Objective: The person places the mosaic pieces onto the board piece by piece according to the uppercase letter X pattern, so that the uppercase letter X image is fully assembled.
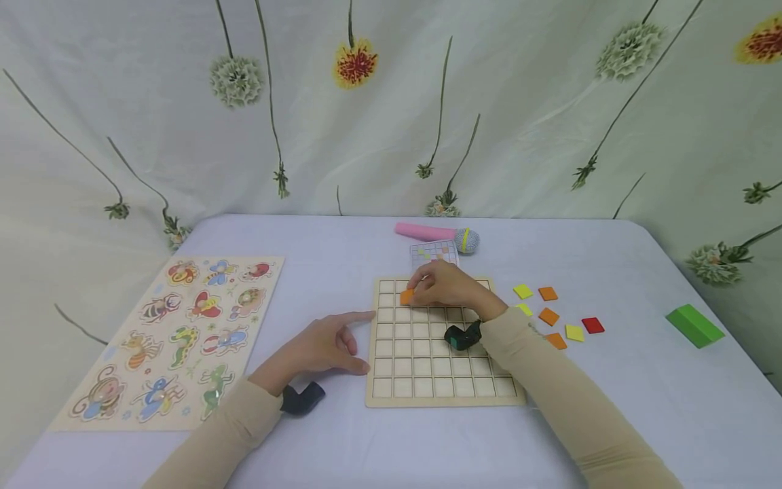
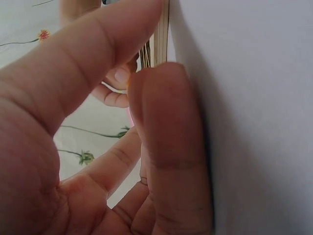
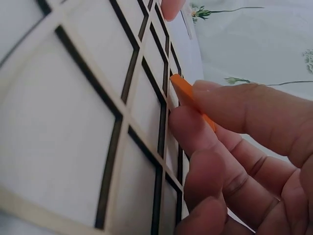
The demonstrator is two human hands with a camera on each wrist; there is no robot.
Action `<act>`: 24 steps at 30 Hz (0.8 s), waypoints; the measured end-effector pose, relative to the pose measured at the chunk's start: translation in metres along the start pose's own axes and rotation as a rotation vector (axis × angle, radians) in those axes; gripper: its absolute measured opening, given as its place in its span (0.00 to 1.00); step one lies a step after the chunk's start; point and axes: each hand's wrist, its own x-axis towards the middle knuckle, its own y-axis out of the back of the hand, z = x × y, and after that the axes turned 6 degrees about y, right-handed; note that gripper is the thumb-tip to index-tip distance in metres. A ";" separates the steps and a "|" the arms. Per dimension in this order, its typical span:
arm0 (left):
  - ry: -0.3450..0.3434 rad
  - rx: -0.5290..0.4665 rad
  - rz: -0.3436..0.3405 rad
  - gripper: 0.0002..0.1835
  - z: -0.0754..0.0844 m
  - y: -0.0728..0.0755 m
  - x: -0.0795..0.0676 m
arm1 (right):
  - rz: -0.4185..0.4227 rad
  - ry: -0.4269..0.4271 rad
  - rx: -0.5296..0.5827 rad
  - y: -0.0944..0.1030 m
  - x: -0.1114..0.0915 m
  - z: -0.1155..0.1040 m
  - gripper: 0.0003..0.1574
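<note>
Between thumb and fingers, my right hand [image 1: 447, 284] pinches a small orange square tile [image 1: 406, 297] over the upper-left part of a wooden grid board [image 1: 446, 401]. In the right wrist view the orange tile [image 3: 183, 89] is tilted, close to the grid's slats. My left hand [image 1: 324, 345] lies at the board's left edge, its index finger and thumb stretched out to touch that side, the other fingers bent in. The left wrist view shows these fingers [image 2: 171, 127] near the tabletop. The grid squares in sight hold no tiles; the right hand and forearm hide some.
Right of the board lie loose orange, yellow and red tiles [image 1: 592, 325], with a green block [image 1: 695, 325] farther off. Behind the board are a patterned card [image 1: 427, 252] and a pink toy microphone [image 1: 425, 231]. An insect picture puzzle [image 1: 177, 339] occupies the left side.
</note>
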 end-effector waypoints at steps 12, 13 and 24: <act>-0.004 -0.003 0.000 0.50 0.001 0.001 -0.002 | -0.022 -0.015 -0.041 -0.004 0.006 -0.004 0.14; -0.004 0.000 0.000 0.50 0.001 0.001 -0.002 | -0.021 -0.017 -0.049 -0.004 0.007 -0.005 0.14; 0.002 -0.009 -0.003 0.50 0.002 0.001 -0.002 | -0.017 -0.048 -0.074 -0.007 0.008 -0.006 0.13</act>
